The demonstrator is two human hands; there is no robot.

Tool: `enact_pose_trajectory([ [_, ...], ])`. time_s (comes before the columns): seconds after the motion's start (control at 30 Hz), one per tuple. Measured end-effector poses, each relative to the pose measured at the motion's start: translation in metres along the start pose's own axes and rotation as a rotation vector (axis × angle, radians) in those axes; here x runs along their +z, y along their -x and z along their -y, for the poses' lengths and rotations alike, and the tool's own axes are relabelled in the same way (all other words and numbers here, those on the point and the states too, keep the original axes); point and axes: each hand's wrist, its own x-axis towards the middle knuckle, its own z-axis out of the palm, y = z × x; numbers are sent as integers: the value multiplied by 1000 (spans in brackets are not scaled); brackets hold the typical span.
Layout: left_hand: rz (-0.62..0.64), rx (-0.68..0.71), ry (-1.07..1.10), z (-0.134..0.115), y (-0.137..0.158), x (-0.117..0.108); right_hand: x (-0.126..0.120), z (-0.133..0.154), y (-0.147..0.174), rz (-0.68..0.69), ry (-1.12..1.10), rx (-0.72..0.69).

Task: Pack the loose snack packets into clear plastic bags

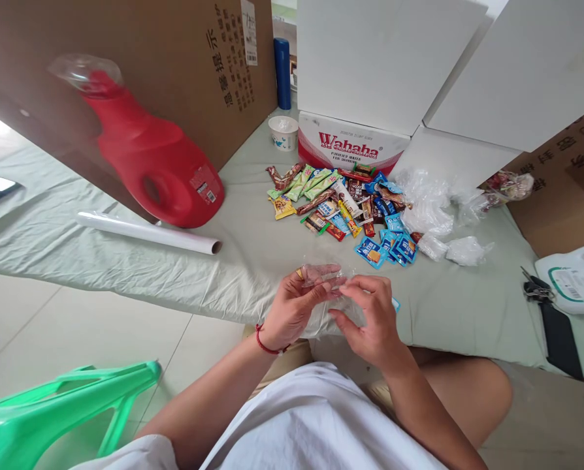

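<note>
One clear plastic bag (313,275) sits in the half-curled left hand (296,299), probably steadied for the part-open right hand (376,316) alongside, whose grip I can't tell.

From my remote post I recorded a plain white shirt (316,418), loosely creased across the front. Its left sleeve (149,455) was short, leaving the forearm bare. I noted beige shorts (292,360), partly hidden beneath the shirt, and a bare right knee (488,391). The left hand (294,303) bore a gold-toned ring (300,273); a thin red bracelet (266,342) circled that wrist. I logged the right hand (373,320) as ungloved.
</note>
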Motion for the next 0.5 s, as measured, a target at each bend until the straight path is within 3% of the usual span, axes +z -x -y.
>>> enact_pose_trajectory([
  [0.07,9,-15,35,0,1,1,6,0,3,32,117,-86],
  [0.17,2,-51,57,-1,2,2,12,-4,8,6,201,-90],
  [0.33,65,-81,102,-8,4,0,11,-11,11,-44,87,-29],
  [0.4,89,-82,110,-10,4,-1,11,-9,10,-27,-59,81],
  [0.5,70,-90,71,-8,3,-4,12,-5,9,-30,-315,404],
])
